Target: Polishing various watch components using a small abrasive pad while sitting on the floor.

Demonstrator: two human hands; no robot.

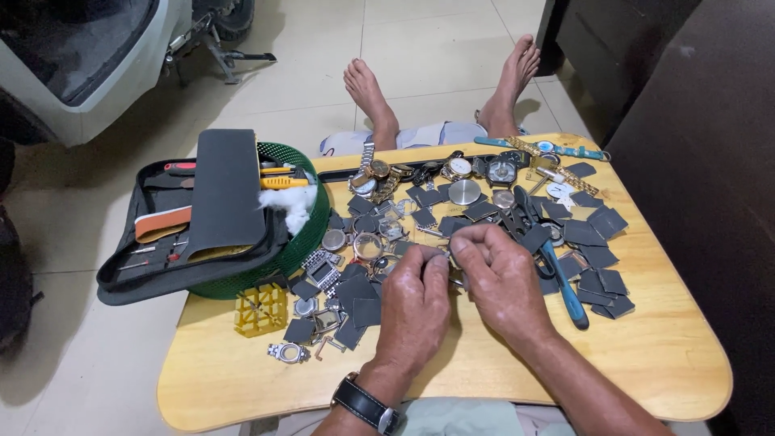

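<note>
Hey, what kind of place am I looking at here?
Probably a home watch-repair spot on a tiled floor: a low wooden table strewn with watches and watch cases, an open tool case beside it.

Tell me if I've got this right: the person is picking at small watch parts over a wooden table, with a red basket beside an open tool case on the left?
Not quite: the basket is green, not red. The head view shows it under the open tool case at the table's left end. The rest holds: the left hand and right hand meet over the watch parts.
</note>
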